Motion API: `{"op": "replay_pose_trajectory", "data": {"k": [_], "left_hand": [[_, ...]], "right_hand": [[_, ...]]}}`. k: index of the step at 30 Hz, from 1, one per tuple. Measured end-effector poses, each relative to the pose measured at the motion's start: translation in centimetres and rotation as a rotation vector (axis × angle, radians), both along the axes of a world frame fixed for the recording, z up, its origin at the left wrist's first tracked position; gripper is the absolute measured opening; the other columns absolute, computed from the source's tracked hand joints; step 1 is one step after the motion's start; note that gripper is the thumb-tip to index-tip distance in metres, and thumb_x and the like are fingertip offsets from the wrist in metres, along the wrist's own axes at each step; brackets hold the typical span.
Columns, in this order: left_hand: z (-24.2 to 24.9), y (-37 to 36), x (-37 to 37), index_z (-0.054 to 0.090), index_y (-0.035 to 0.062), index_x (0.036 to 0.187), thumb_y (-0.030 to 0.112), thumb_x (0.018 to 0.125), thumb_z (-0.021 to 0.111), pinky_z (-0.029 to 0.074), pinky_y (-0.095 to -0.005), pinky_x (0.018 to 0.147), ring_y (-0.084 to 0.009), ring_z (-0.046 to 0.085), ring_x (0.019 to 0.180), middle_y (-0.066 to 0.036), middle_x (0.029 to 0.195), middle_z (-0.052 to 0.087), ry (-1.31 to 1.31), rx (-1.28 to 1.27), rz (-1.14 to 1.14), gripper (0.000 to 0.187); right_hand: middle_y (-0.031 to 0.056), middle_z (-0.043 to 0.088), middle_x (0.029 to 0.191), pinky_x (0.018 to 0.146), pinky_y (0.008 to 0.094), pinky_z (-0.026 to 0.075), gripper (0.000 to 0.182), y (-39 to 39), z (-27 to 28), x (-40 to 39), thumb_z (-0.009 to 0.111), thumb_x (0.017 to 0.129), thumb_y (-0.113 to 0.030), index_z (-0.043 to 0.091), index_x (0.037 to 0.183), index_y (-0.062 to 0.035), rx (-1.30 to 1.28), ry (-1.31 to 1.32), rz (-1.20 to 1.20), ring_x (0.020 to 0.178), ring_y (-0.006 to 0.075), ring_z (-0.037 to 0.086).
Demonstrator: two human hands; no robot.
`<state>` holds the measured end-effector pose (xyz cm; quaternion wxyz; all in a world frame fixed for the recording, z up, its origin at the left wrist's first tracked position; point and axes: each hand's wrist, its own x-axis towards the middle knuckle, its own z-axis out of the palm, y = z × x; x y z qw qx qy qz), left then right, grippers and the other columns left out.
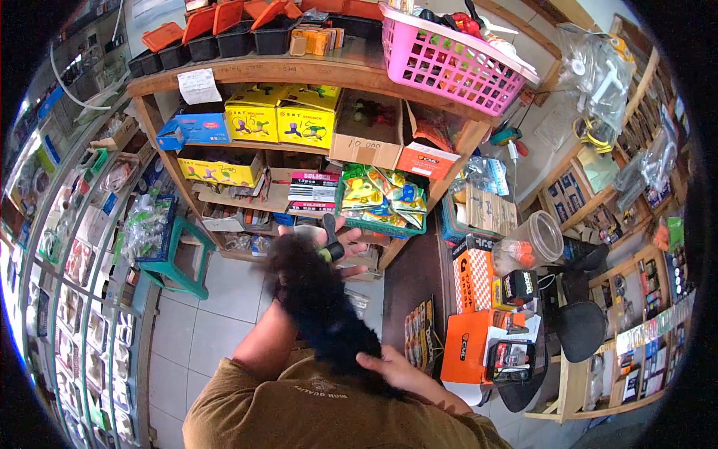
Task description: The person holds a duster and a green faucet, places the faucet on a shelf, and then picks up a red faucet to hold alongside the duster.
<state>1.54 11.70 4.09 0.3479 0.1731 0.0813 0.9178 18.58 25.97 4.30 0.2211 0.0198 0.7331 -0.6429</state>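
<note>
A fluffy black duster (318, 303) slants from my chest up toward the shelves, its short black-and-green handle (331, 243) at the far end. My left hand (350, 254) is under that end, palm up with fingers spread, the handle lying across it. Part of this hand and its wrist is hidden behind the black fluff. My right hand (385, 365) is closed on the lower part of the duster, close to my brown shirt (321, 408); its fingertips are sunk out of sight in the fluff.
Ahead stands a wooden shelf (292, 69) with yellow boxes (307, 118), a green basket (381, 198) of packets and a pink basket (456, 63) on top. A green stool (191, 258) is at left. Orange boxes (464, 348) and a clear jar (535, 239) sit at right.
</note>
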Motion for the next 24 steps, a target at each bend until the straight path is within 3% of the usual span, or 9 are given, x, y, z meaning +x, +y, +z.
{"op": "replay_pose_trajectory", "data": {"k": [4, 6, 9, 14, 16, 18, 20, 21, 24], "left_hand": [[-2.3, 0.0, -1.1, 0.023, 0.0044, 0.131, 0.071, 0.074, 0.027, 0.026, -0.0546, 0.095, -0.0337, 0.037, 0.116, -0.02, 0.128, 0.035, -0.13, -0.194, 0.244, 0.088], [-1.1, 0.4, -0.3, 0.024, 0.0045, 0.131, 0.071, 0.074, 0.028, 0.026, -0.0551, 0.095, -0.0339, 0.036, 0.117, -0.02, 0.128, 0.035, -0.181, -0.115, 0.163, 0.087], [-1.7, 0.6, -1.0, 0.03, 0.0086, 0.13, 0.066, 0.077, 0.03, 0.023, -0.051, 0.098, -0.0332, 0.032, 0.12, -0.019, 0.13, 0.033, 0.084, 0.115, -0.102, 0.078], [1.2, 1.0, 0.5, 0.026, 0.0098, 0.131, 0.067, 0.076, 0.029, 0.025, -0.0545, 0.096, -0.0345, 0.035, 0.117, -0.019, 0.128, 0.035, -0.243, 0.066, 0.047, 0.079], [-0.2, 1.0, -0.6, 0.031, 0.009, 0.129, 0.069, 0.075, 0.028, 0.026, -0.0515, 0.096, -0.0329, 0.038, 0.115, -0.017, 0.127, 0.038, 0.036, -0.073, -0.029, 0.081], [-0.2, 1.2, -1.0, 0.029, 0.0084, 0.13, 0.071, 0.073, 0.029, 0.026, -0.0519, 0.096, -0.0331, 0.037, 0.115, -0.017, 0.127, 0.038, 0.022, -0.047, -0.089, 0.085], [1.0, 1.4, 0.3, 0.027, 0.0082, 0.131, 0.073, 0.071, 0.028, 0.027, -0.0546, 0.094, -0.0334, 0.038, 0.115, -0.018, 0.127, 0.037, -0.134, -0.038, 0.024, 0.088], [1.9, 1.7, 0.4, 0.027, 0.0082, 0.131, 0.071, 0.073, 0.029, 0.026, -0.0548, 0.095, -0.0336, 0.038, 0.115, -0.019, 0.127, 0.037, -0.182, -0.114, 0.152, 0.086], [-0.4, 1.0, -0.4, 0.032, 0.0075, 0.128, 0.069, 0.077, 0.022, 0.024, -0.0519, 0.098, -0.0337, 0.035, 0.117, -0.016, 0.129, 0.036, 0.088, -0.035, -0.019, 0.081]], "right_hand": [[0.0114, 0.05, 0.111, 0.088, 0.03, 0.034, 0.05, 2.4, -0.8, -0.5, 0.048, 0.087, -0.035, 0.042, 0.115, 0.0049, -0.344, -0.525, -0.372, 0.103, 0.0146, 0.043], [0.0073, 0.055, 0.1, 0.079, 0.0276, 0.039, 0.043, 3.5, -3.1, -0.1, 0.048, 0.087, -0.035, 0.047, 0.11, 0.0022, -0.535, -0.349, -0.09, 0.092, 0.0125, 0.049], [0.0026, 0.057, 0.08, 0.064, 0.0238, 0.044, 0.034, 0.0, 0.1, -0.1, 0.05, 0.086, -0.033, 0.051, 0.098, -0.0014, -0.164, 0.08, -0.131, 0.07, 0.0102, 0.052], [0.0108, 0.055, 0.099, 0.083, 0.0276, 0.038, 0.044, 2.0, -0.7, -0.5, 0.051, 0.085, -0.035, 0.046, 0.111, 0.0013, -0.304, -0.407, -0.112, 0.095, 0.0119, 0.047], [0.006, 0.057, 0.077, 0.06, 0.0229, 0.044, 0.032, 0.6, -1.5, 0.2, 0.048, 0.087, -0.031, 0.05, 0.098, -0.001, 0.248, 0.503, 0.056, 0.068, 0.0094, 0.053], [0.0099, 0.057, 0.079, 0.06, 0.0261, 0.045, 0.037, 1.4, 0.3, -0.5, 0.047, 0.087, -0.035, 0.049, 0.1, -0.0002, 0.177, 0.365, 0.144, 0.069, 0.0131, 0.053], [0.0196, 0.051, 0.104, 0.085, 0.0346, 0.038, 0.055, 2.2, 1.3, -1.4, 0.047, 0.085, -0.042, 0.041, 0.115, 0.0037, -0.251, -0.514, -0.194, 0.101, 0.0213, 0.046], [0.0196, 0.051, 0.104, 0.085, 0.0346, 0.038, 0.055, 2.0, 0.9, -1.2, 0.047, 0.085, -0.042, 0.041, 0.115, 0.0037, -0.25, -0.517, -0.189, 0.101, 0.0213, 0.046], [0.0079, 0.056, 0.086, 0.057, 0.0279, 0.048, 0.029, 1.0, -2.0, -0.7, 0.046, 0.088, -0.029, 0.047, 0.101, -0.0027, 0.091, 0.505, -0.006, 0.065, 0.0146, 0.055]]}}
